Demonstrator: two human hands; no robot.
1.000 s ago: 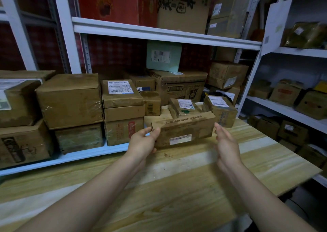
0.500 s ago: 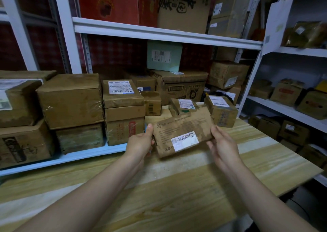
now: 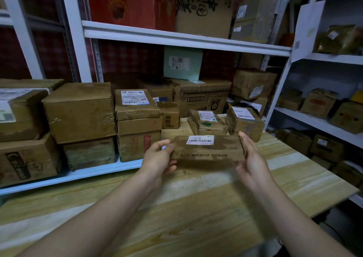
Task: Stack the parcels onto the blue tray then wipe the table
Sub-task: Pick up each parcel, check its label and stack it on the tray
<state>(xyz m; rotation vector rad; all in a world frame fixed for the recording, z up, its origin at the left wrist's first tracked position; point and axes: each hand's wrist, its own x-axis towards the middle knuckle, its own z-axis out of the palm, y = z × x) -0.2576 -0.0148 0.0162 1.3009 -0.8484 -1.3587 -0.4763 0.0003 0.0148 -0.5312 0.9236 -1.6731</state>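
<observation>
Dim storeroom: white metal shelving (image 3: pixel 186 39) along the far side, red checked backing (image 3: pixel 127 60) behind it, second white rack (image 3: pixel 318 123) at right, pale wood-grain table (image 3: pixel 196 207) near.

Of the parcel (image 3: pixel 208 148), the underside and far face are out of sight, so whether it touches the worktop (image 3: pixel 196 207) cannot be told. Its 9 o'clock end is covered by the left hand (image 3: pixel 159 158), whose fingers (image 3: pixel 170 168) curl beneath and mostly vanish. The right hand (image 3: pixel 252 158) masks the 3 o'clock end, palm side hidden. The label (image 3: pixel 200 140) is too small to read, the print below it smeared. At 12 o'clock, two small parcels (image 3: pixel 206 122) lose their lower edges behind it. Both forearms (image 3: pixel 98 217) run off the frame at 6 o'clock; boxes (image 3: pixel 17 111) at 9 o'clock are clipped by the edge.
</observation>
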